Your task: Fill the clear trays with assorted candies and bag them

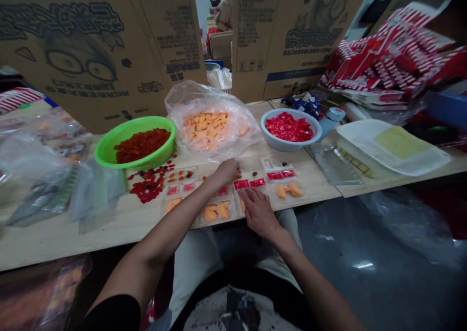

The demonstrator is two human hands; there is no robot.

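My left hand (228, 169) reaches over the upper compartments of a clear plastic tray, fingers curled together and pointing down. What they hold, if anything, is hidden. My right hand (260, 213) lies with fingers stretched over the lower part of a tray, partly covering an orange folded cookie. Just above its fingertips are red packets (241, 184). The trays stand in a row; one at the right end holds two fortune cookies (289, 190), red packets (280, 174) and a small dark piece (284, 164). Another pair of cookies (216, 211) shows below my left forearm.
Behind the trays stand a green bowl (100, 157) of dark orange-red pieces, a clear bag (178, 102) of cookies and a pale blue bowl (270, 139) of red packets. Loose red pieces (147, 187) lie at left. Cardboard boxes (146, 39) rise behind; a white lid (357, 136) is at right.
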